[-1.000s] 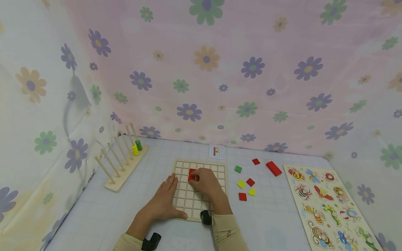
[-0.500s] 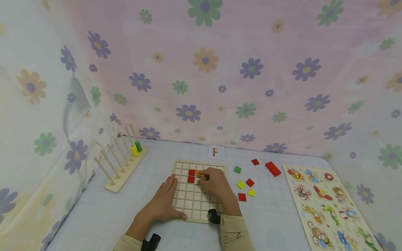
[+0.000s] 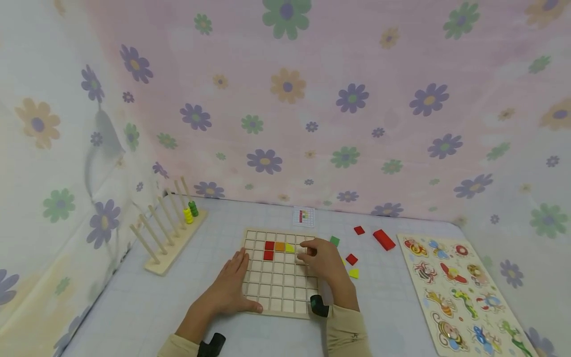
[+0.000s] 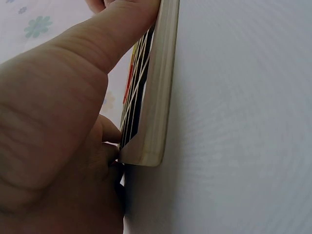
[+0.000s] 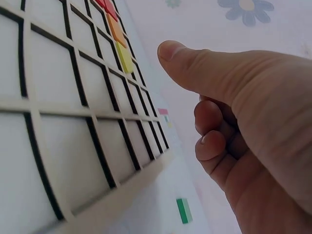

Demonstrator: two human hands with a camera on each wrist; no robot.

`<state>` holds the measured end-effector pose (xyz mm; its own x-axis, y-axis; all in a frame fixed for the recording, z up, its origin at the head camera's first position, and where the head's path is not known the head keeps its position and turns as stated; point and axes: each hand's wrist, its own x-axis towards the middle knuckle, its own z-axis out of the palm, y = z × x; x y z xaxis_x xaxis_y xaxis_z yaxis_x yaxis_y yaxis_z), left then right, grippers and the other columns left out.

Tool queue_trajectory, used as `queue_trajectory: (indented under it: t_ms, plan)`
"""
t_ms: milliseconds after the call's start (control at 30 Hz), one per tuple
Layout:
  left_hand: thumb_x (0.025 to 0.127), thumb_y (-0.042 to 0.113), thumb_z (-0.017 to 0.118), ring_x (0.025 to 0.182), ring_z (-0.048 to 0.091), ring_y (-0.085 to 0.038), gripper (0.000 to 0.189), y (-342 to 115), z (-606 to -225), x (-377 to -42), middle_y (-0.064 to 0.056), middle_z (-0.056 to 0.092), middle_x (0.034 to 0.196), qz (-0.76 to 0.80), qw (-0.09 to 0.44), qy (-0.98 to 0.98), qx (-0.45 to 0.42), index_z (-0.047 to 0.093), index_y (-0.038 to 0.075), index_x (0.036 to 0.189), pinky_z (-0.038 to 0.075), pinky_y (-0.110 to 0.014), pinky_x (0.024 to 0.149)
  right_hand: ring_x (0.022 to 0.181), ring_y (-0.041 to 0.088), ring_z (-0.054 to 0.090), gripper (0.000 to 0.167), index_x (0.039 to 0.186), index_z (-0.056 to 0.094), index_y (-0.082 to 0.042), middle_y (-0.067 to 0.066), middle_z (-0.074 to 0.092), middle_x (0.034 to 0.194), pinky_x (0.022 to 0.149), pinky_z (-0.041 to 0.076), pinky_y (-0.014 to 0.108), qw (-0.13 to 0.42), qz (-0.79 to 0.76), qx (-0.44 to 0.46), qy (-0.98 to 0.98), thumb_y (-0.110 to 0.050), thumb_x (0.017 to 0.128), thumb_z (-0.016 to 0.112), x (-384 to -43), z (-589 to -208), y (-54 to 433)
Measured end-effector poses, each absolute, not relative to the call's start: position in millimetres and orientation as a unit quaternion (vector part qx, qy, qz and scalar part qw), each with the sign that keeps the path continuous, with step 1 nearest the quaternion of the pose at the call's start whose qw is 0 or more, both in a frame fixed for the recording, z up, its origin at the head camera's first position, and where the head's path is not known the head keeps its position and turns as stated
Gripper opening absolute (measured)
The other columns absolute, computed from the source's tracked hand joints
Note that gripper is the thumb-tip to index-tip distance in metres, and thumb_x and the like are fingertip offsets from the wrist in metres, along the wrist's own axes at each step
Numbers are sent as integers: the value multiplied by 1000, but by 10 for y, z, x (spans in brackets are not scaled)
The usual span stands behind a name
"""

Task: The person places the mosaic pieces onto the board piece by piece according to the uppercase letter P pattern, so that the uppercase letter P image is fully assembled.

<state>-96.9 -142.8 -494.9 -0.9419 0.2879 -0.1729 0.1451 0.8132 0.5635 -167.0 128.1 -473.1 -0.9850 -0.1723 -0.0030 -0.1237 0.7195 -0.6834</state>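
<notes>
My left hand (image 3: 229, 287) rests along the left edge of a wooden grid board (image 3: 269, 278), fingers extended, thumb at the near edge. In the left wrist view that thumb (image 4: 97, 41) lies over the board's edge. Two red tiles (image 3: 269, 246), an orange tile (image 3: 280, 246) and a yellow tile (image 3: 290, 248) sit in the board's upper cells. Just right of the yellow tile hovers my right hand (image 3: 327, 263), its fingers loosely bent. The right wrist view shows a gap between the thumb (image 5: 195, 68) and fingers, with nothing held.
Right of the board lie a green tile (image 3: 334, 241), loose red (image 3: 352, 260) and yellow tiles (image 3: 354, 273), and a red block (image 3: 384, 240). A printed pattern card (image 3: 304, 217) lies behind. A peg stand (image 3: 176, 243) stands left, an insect picture board (image 3: 464, 292) right.
My right hand has moved rightward across the board, from the red tiles past the orange one, uncovering the orange and yellow tiles. The left hand has stayed on the board's edge.
</notes>
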Motion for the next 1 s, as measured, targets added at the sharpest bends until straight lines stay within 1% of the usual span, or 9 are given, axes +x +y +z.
queue_trajectory:
  t_ms: [200, 400, 700, 867, 1000]
  plan:
    - [60, 65, 91, 159, 9, -40, 143, -1421, -4945, -962, -21, 7, 171, 284, 127, 943, 120, 16, -5, 161, 16, -57, 129, 75, 14, 50, 31, 117, 77, -12, -2, 57, 79, 61, 41, 26, 20, -366, -44, 929, -21, 88, 81, -1651, -4744, 1495]
    - [61, 64, 91, 159, 9, -40, 143, -1426, -4945, -962, -21, 7, 172, 288, 126, 942, 117, 16, -5, 161, 16, -58, 128, 77, 15, 51, 35, 120, 76, -12, -1, 58, 80, 65, 42, 27, 9, -355, -22, 934, -23, 87, 82, -1658, -4743, 1698]
    - [60, 63, 92, 159, 10, -39, 143, -1426, -4958, -964, -21, 8, 172, 288, 122, 943, 116, 16, -4, 161, 16, -57, 129, 78, 17, 51, 35, 121, 75, -11, 1, 56, 83, 59, 41, 25, 18, -347, 17, 938, -23, 89, 80, -1616, -4761, 2074]
    - [60, 62, 92, 159, 10, -40, 142, -1421, -4939, -957, -21, 8, 171, 287, 123, 943, 114, 16, -4, 161, 15, -57, 129, 84, 19, 52, 38, 126, 73, -13, 3, 57, 87, 62, 43, 25, 29, -327, 40, 944, -26, 91, 78, -1569, -4797, 2331]
    - [60, 62, 92, 159, 10, -40, 142, -1422, -4948, -962, -21, 8, 171, 287, 121, 943, 115, 17, -4, 161, 16, -57, 129, 87, 20, 51, 40, 129, 72, -13, 3, 57, 88, 64, 42, 26, 31, -312, 52, 948, -28, 92, 77, -1521, -4833, 2503]
